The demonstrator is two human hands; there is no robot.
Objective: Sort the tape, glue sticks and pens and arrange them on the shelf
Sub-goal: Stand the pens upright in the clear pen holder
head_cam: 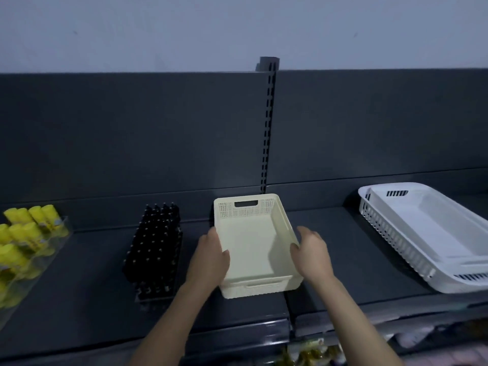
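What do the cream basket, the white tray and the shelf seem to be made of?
Cream basket: moulded plastic, matt, judging by its perforated walls and cut-out handle. White tray: also plastic, slightly glossy, with slotted sides. Shelf: probably painted metal, dark grey and smooth, with a slotted upright behind; the dim light leaves that open.

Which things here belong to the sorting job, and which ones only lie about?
Job: glue sticks, pens, cream basket gripped by left hand and right hand, shelf.
Lying about: white basket, untouched; slotted upright; goods below, blurred.
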